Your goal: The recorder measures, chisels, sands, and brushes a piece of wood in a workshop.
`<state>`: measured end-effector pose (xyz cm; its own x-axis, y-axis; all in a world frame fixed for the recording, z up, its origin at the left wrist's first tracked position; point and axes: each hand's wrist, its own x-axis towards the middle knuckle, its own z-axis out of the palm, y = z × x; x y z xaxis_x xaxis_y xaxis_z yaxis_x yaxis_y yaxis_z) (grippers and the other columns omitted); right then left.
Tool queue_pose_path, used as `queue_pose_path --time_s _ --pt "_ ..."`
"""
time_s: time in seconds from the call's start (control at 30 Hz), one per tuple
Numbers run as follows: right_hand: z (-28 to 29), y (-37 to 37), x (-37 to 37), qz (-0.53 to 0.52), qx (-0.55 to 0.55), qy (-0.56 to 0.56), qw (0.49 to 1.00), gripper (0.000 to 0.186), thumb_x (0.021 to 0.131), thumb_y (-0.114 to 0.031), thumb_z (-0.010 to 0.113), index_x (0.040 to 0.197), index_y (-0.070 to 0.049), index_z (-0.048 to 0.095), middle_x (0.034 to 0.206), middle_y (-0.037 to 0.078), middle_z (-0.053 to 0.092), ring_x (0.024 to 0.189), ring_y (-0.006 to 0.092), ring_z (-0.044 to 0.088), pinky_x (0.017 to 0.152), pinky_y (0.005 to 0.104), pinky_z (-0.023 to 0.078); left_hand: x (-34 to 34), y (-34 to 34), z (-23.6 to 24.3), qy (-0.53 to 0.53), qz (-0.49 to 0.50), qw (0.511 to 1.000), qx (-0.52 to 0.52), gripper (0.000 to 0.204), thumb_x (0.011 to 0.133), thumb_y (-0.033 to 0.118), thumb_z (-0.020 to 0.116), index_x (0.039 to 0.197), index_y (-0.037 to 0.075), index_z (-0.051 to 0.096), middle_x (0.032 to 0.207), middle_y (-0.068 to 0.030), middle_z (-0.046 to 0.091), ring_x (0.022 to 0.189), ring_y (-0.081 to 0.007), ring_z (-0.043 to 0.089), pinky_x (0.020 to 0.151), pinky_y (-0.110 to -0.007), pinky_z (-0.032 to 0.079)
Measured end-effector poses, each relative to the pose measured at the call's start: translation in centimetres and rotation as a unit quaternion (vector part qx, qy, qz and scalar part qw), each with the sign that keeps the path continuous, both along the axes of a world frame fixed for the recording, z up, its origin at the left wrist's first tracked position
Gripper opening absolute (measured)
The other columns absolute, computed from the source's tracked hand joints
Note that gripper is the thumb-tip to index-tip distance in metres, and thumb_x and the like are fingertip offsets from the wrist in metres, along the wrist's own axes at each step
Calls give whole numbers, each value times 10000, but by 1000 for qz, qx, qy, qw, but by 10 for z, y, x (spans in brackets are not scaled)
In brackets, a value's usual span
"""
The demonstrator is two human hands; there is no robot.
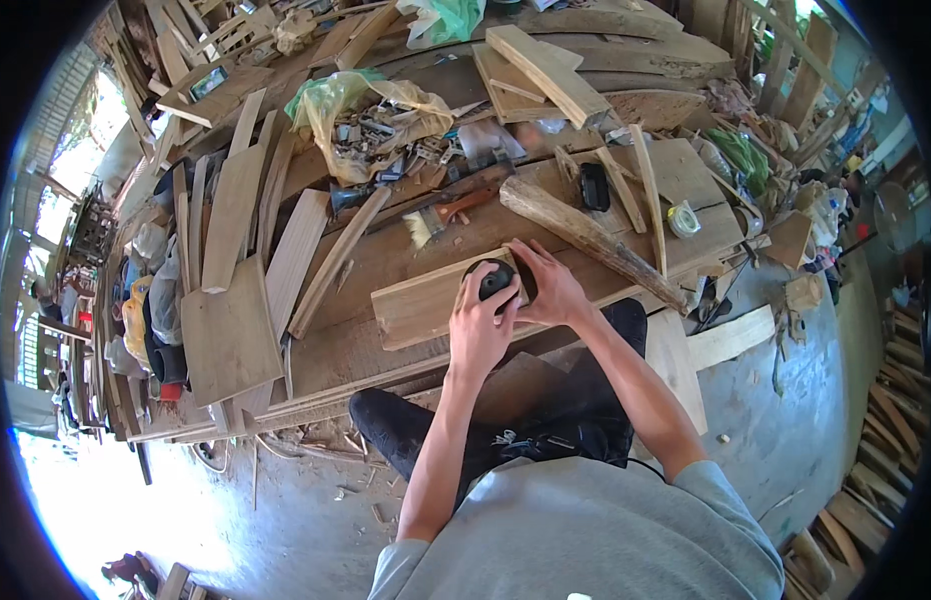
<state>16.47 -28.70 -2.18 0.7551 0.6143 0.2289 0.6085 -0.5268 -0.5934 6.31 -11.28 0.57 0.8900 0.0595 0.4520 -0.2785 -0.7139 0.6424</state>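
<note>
We've got our left hand [477,325] curled round a black, rounded object [493,283], the pale, rectangular wooden board [415,303] beneath those fingers — our right hand [551,287] cups its end, grip unclear. Work looks underway; what's finished or left, we can't tell.

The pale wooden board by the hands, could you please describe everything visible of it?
The board is a thick, straight-edged, pale brown piece of wood. It lies on the plank bench, right end angled away from the person. The left hand holds a round black object over that end; the right hand curves close beside.
</note>
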Motion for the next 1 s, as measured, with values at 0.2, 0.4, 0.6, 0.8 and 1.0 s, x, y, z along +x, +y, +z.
queue_pose_path --time_s 0.2,0.4,0.6,0.8,1.0 --pt "-1 -1 -3 -9 -1 -14 1000 1237 673 -694 909 1578 15 454 1621 257 509 1510 422 492 1321 494 343 15 27 15 -10 86 996 -6 289 929 141 820 1217 127 831 1364 -147 676 1222 -380 693 1036 -465 582" --pt "-6 0 -1 -5 17 -1 1000 1289 643 -697 926 1602 9 434 1646 245 492 1526 461 464 1300 502 374 4 -5 7 -8 25 999 -29 294 899 116 828 1193 105 829 1371 -149 667 1248 -395 676 1051 -473 571" --pt "-2 -1 -2 -8 5 -12 1000 1306 653 -746 907 1598 19 431 1629 262 502 1515 465 475 1310 498 362 -2 25 5 -6 114 993 -15 270 893 126 843 1161 88 835 1375 -153 679 1271 -379 669 1081 -462 550" --pt "4 1 -5 -18 3 8 1000 1301 641 -764 903 1583 6 443 1622 269 509 1506 489 476 1304 502 368 -21 56 6 -30 230 973 -15 216 914 125 838 1124 76 838 1375 -154 677 1235 -390 689 1044 -472 574" --pt "-8 -1 5 20 31 -35 999 1252 660 -721 914 1568 9 454 1621 255 515 1512 438 490 1307 493 367 9 -20 0 11 -1 1000 -18 291 899 121 834 1189 101 820 1394 -149 648 1273 -390 648 1069 -477 548"
